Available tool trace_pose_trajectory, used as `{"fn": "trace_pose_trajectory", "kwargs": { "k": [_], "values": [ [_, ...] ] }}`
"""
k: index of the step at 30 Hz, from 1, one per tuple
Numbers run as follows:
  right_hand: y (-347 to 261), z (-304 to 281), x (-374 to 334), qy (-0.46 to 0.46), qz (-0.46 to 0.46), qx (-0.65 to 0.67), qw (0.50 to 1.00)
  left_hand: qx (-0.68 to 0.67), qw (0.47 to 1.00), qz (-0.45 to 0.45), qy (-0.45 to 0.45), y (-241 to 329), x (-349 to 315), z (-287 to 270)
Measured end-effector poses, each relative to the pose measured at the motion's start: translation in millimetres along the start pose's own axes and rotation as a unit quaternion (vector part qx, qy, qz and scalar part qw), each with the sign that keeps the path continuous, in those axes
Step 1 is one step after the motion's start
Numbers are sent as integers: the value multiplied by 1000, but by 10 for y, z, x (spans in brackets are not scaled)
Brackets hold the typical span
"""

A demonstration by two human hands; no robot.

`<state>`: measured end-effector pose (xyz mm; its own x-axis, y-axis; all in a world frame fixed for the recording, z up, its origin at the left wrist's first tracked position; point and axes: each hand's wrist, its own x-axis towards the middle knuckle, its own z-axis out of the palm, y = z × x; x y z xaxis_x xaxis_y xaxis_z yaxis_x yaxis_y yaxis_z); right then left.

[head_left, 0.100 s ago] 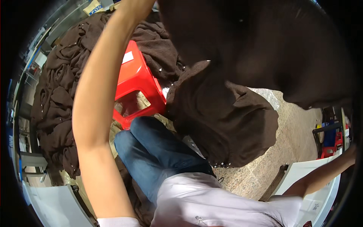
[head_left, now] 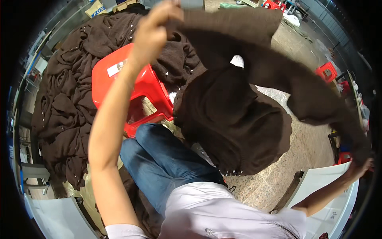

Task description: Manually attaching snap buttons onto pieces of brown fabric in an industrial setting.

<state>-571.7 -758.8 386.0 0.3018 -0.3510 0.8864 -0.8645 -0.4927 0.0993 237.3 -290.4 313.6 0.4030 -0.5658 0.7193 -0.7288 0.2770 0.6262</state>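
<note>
Your left hand [head_left: 153, 30] has its fingers closed on one end of the brown knitted garment [head_left: 234, 115], your right hand [head_left: 360, 165] grips the other end at the rim — it hangs spread over your lap. Its beaded hem [head_left: 232, 173] could, I judge, snag the red stool [head_left: 137, 89] beside the brown pile [head_left: 67, 99].

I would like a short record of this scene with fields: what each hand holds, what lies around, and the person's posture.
left hand: the left hand is raised and grips one end of a brown sweater
right hand: the right hand is stretched far out and holds the other end of it
sweater state: spread in the air between both hands, the body hanging down
nearby: red stool; pile of brown sweaters on the left
posture: seated, blue jeans, white shirt
</note>
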Motion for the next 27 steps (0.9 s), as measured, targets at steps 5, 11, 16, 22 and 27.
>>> {"fn": "trace_pose_trajectory", "kwargs": {
  "k": [5,11,16,22,27],
  "values": [
    [-2127,417,-1446,-366,332,376,784,101,967,-70,-225,-943,-1802,413],
    [-3941,763,-1904,-725,142,280,614,239,888,-230,-319,-823,-3047,819],
    [-5324,907,-2437,-725,-9,460,513,246,936,-210,-139,53,-3490,686],
    [-7231,138,-3154,-720,-153,594,324,477,761,-399,185,1139,-4942,-36],
    [-7996,-486,-3332,-662,-313,638,238,603,477,-570,289,2255,-6536,-11]
  ]
}}
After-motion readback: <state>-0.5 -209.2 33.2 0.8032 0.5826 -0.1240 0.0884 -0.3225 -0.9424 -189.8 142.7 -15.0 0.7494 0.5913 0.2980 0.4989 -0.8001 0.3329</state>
